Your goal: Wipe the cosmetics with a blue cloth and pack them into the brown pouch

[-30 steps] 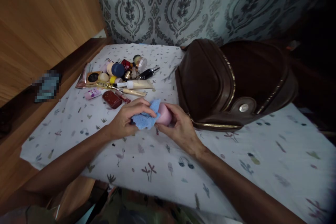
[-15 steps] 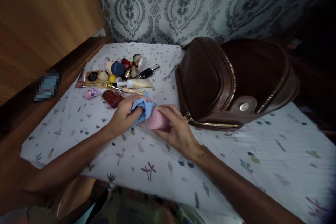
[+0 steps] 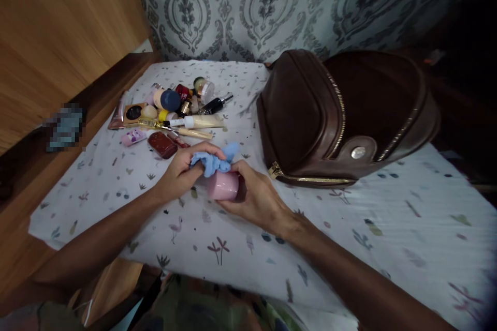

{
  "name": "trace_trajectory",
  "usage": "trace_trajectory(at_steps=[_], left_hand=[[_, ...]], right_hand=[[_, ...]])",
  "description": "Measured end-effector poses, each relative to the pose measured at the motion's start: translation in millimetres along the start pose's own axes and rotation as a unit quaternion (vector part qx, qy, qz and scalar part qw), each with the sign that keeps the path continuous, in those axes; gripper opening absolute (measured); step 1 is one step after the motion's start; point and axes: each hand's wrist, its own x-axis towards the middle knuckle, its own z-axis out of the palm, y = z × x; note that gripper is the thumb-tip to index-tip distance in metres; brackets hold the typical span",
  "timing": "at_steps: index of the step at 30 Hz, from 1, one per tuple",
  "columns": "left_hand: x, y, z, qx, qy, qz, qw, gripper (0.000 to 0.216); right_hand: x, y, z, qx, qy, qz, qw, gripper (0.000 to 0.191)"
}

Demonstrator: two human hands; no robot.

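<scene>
A crumpled light-blue cloth [image 3: 212,164] is pinched in my left hand [image 3: 181,170], its edge lying against the top of a smooth pink container [image 3: 224,186]. Thumb and fingers of my right hand [image 3: 261,199] close around that container from the right. What kind of container it is, I cannot tell. Just beyond my left hand lie a dark red case [image 3: 162,145] and a small pink-and-white tube [image 3: 133,137]. Farther back are a cream-coloured tube [image 3: 204,121] and a brush with a pale handle [image 3: 194,133].
A large brown leather backpack [image 3: 298,108] with gold zips lies at the right. Several cosmetics, among them a navy-capped bottle [image 3: 170,100] and a black bottle [image 3: 213,106], are grouped at the back left of the patterned sheet [image 3: 155,238]. A wooden ledge [image 3: 97,93] borders the left side.
The pink container has turned and come slightly nearer, showing more of its side. The blue cloth has shifted from its left side to along its top.
</scene>
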Motion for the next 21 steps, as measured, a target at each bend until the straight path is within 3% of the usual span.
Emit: trace_trajectory(at_steps=[6, 12, 16, 21], left_hand=[[-3, 13, 1, 0.036, -0.037, 0.14, 0.989, 0.023], [-4, 15, 5, 0.1, -0.027, 0.219, 0.97, 0.02], [-6, 14, 3, 0.103, 0.001, 0.214, 0.971, 0.019], [-5, 10, 0, 0.077, 0.07, 0.142, 0.984, 0.015]], right_hand=[[2, 5, 3, 0.124, 0.015, 0.084, 0.989, 0.042], [9, 7, 2, 0.327, 0.036, 0.16, 0.931, 0.047], [12, 7, -1, 0.373, 0.057, 0.162, 0.912, 0.059], [11, 1, -5, 0.391, 0.06, 0.14, 0.908, 0.058]])
